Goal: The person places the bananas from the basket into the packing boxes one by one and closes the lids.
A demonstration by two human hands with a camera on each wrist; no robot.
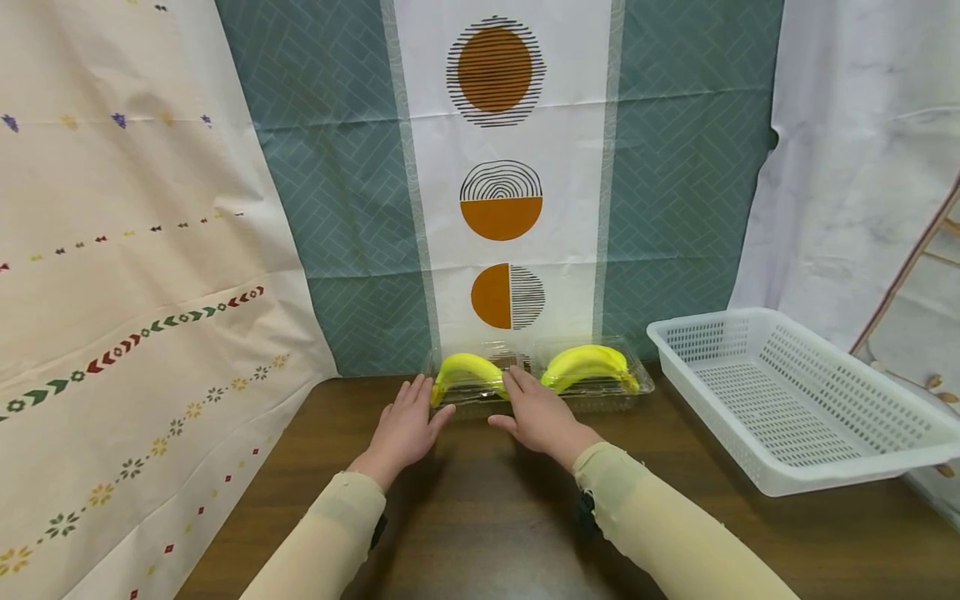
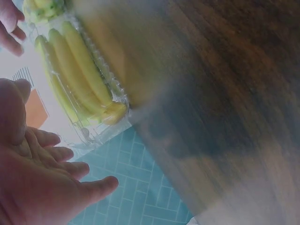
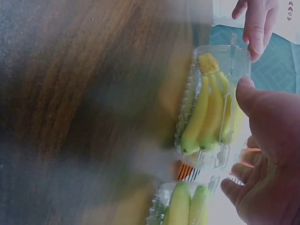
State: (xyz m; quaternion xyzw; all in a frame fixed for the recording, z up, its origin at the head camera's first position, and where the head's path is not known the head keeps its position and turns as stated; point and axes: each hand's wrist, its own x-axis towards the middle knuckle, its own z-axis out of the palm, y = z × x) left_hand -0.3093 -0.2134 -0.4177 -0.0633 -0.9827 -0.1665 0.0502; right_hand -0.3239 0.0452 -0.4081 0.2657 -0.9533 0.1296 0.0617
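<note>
Two clear plastic clamshell boxes sit side by side at the back of the table, each with yellow bananas inside. My left hand (image 1: pixel 405 429) reaches to the left end of the left box (image 3: pixel 227 54), its fingers straight and thumb apart. At that box's right end is my right hand (image 1: pixel 542 417), fingers extended, just left of the right box (image 1: pixel 607 403). Neither hand grips anything; whether the fingertips touch the plastic, I cannot tell. The left bananas (image 2: pixel 75 70) lie as a bunch under the lid. The right bananas (image 1: pixel 588 362) form another bunch.
A white perforated plastic basket (image 1: pixel 813 479) stands on the right of the brown wooden table (image 1: pixel 480 517). Behind the boxes hangs a green and white patterned cloth (image 1: pixel 337 167). A cream embroidered cloth (image 1: pixel 135 292) drapes along the left side.
</note>
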